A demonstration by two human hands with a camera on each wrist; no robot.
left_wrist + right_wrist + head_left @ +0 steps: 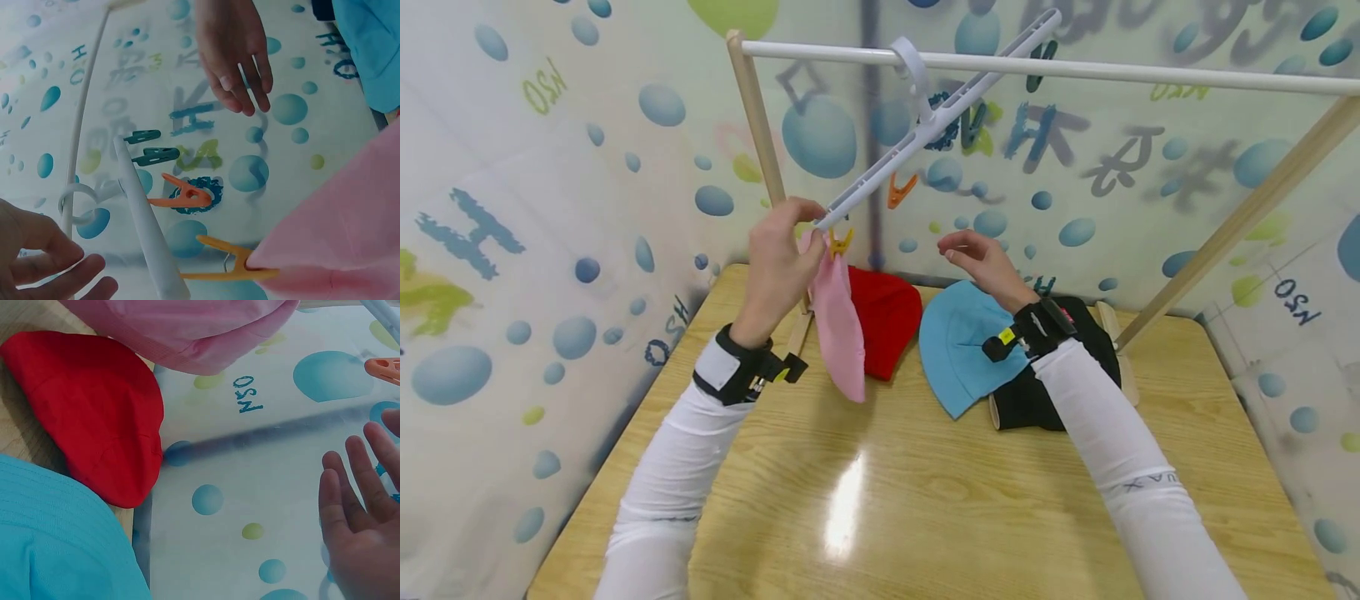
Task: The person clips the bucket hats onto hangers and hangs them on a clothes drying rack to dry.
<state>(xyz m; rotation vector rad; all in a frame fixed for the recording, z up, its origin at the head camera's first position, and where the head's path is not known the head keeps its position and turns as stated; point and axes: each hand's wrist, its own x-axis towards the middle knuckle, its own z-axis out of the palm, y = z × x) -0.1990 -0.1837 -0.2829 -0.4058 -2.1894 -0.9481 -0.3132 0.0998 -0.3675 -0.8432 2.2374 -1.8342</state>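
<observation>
2 arms [673, 496] reach, left hand [781, 265] perhaps curled, right hand [991, 268] relaxed.

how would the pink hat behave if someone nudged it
The pink hat is probably floppy, as its cloth hangs down in a limp, narrow shape. It is likely light for its size, since the fabric looks thin. Dangling from the yellow clip on the hanger, it would likely swing.

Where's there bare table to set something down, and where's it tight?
Bare: the table's front, bordered by the left sleeve, the right sleeve and the hats behind. Crowded: the back, where the pink hat hangs near the red hat and the blue hat overlaps the black hat.
</observation>
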